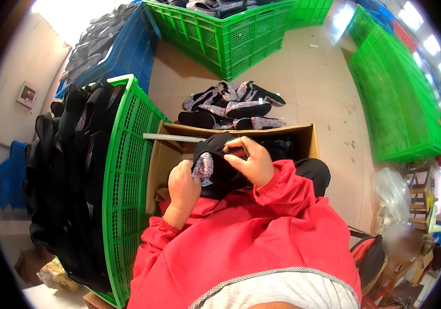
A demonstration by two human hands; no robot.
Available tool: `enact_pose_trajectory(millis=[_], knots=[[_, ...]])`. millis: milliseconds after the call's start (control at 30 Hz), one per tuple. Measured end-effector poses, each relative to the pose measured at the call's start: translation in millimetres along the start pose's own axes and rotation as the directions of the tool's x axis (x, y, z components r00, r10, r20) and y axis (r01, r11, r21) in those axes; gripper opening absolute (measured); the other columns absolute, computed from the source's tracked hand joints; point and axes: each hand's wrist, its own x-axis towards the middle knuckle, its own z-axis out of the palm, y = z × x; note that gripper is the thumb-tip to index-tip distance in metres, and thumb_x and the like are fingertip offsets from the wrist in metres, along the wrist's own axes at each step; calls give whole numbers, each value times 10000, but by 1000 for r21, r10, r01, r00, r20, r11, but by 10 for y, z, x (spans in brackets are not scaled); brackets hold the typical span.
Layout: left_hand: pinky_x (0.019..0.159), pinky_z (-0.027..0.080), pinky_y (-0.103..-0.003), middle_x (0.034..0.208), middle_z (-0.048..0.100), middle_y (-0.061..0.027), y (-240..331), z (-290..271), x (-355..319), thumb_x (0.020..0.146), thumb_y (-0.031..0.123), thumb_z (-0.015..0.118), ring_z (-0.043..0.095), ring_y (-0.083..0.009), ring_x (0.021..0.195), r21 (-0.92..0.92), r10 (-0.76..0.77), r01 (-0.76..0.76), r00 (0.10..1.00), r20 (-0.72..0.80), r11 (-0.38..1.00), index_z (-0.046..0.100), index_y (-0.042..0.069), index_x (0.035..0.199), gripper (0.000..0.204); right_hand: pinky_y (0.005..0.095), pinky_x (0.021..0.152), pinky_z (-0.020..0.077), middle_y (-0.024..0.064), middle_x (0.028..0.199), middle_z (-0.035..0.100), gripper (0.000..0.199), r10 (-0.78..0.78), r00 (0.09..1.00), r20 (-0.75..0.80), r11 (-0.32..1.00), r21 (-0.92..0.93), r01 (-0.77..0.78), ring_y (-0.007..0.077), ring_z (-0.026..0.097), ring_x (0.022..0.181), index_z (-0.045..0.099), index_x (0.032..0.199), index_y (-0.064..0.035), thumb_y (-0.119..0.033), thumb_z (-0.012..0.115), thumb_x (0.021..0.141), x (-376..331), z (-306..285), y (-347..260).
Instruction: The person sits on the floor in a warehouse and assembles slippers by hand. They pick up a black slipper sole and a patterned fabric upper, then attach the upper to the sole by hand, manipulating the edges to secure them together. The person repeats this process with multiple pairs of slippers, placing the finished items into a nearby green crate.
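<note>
A black cloth shoe (211,148) with a flowered lining (204,169) is held above my lap, over a cardboard box. My left hand (183,186) is closed on its near left edge, beside the lining. At the shoe's right side, my right hand (253,160) has thumb and forefinger brought together. A small dark reddish thing (238,152) shows under its fingers, too covered to name. In front lies a heap of black and flowered shoes (230,105) on the floor.
The cardboard box (310,141) has a pale rod (174,137) across its left corner. On my left, a green crate (120,180) is full of black shoes (73,180). Ahead are a blue crate (138,51) and a green crate (225,44); more green crates (395,92) stand right.
</note>
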Motion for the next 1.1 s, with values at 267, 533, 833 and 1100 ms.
enact_pose_trajectory(millis=[267,533,833,1100], knots=[[838,471,-465,947,575,-194,283,-17,28,688,19,653,571,-395,914,-167,188,-181,982,26,969,541,-3,1158,484,389,665,470,135,794,615,285,30,979,-201,961,-263,-84,306,607,726,552,895,-42,-204,752,773,75,373,734],[684,490,-377,953,531,-128,213,165,-98,730,190,781,557,-308,783,142,339,-334,941,-16,932,666,97,1166,460,306,654,458,61,742,574,228,95,982,-162,991,-81,-109,145,523,679,554,909,-24,-121,724,792,61,433,737],[624,500,-373,873,516,-85,-69,597,391,834,161,650,577,-275,762,273,153,-119,982,-110,955,619,123,777,75,348,652,466,127,734,576,204,87,996,-26,994,-69,-89,221,567,668,530,901,-13,-126,645,776,-26,350,689],[636,522,-377,927,653,-98,-369,774,949,817,186,622,679,-245,807,517,59,-256,928,367,817,747,110,866,154,260,653,435,3,765,541,164,57,996,-70,997,64,-52,104,506,692,537,887,-30,-72,654,780,101,539,766]])
